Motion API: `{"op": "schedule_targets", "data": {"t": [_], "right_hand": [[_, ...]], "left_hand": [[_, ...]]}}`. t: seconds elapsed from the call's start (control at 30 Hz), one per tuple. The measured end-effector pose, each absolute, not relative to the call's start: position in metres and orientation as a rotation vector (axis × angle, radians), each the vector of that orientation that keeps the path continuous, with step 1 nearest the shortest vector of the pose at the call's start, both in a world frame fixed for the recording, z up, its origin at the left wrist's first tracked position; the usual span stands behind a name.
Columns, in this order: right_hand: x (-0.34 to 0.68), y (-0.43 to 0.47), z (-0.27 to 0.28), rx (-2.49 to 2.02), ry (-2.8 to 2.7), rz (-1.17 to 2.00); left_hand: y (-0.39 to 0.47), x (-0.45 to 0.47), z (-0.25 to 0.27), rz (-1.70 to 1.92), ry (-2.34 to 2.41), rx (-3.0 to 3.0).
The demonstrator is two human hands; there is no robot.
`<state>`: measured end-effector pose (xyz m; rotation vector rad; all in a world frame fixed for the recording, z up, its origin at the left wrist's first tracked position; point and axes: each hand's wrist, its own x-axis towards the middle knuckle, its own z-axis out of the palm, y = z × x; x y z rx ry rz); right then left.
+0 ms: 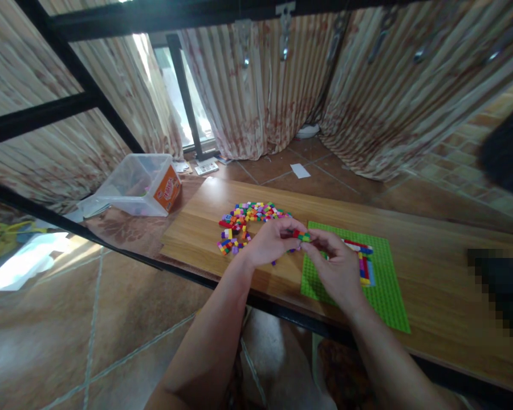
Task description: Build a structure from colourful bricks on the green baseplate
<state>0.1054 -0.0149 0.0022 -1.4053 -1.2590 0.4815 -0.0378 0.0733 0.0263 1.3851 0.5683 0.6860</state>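
Note:
Between my two hands is a small cluster of red and green toy bricks (301,235), pinched at the fingertips. My left hand (270,242) is closed on its left side, and my right hand (337,265) grips it from the right. Both hands are over the near left part of a green baseplate (389,285) and the wood beside it. On the baseplate, partly hidden by my right hand, sits a built shape of red, blue, yellow and white bricks (365,267). A loose pile of many-coloured bricks (252,212) lies just beyond and left of my left hand.
The wooden tabletop (436,267) has a dark metal edge along the near side. A clear plastic bin (132,182) with an orange label stands beyond its left end. Black metal bars (94,102) cross the upper left. Striped curtains (256,91) hang behind. A pixelated dark patch covers the right.

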Motion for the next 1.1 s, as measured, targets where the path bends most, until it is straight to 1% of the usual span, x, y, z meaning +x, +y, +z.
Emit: {"op": "schedule_targets", "data": {"t": [0.37,0.6,0.8,1.0,1.1], "right_hand": [[0.108,-0.016,0.007,-1.361,-1.106,0.549],[0.108,-0.017,0.010,-1.340,-1.024,0.668],[0.108,-0.016,0.011,-1.313,-0.918,0.693],[0.108,-0.010,0.003,-1.289,-0.812,0.761],[0.109,-0.009,-0.001,-1.378,-0.863,0.742]], "left_hand": [[0.070,-0.033,0.027,0.656,0.546,1.356],[0.068,-0.029,0.025,0.686,0.568,1.307],[0.067,-0.030,0.024,0.713,0.609,1.211],[0.067,-0.027,0.024,0.703,0.642,1.120],[0.070,-0.029,0.025,0.706,0.682,1.117]]}}
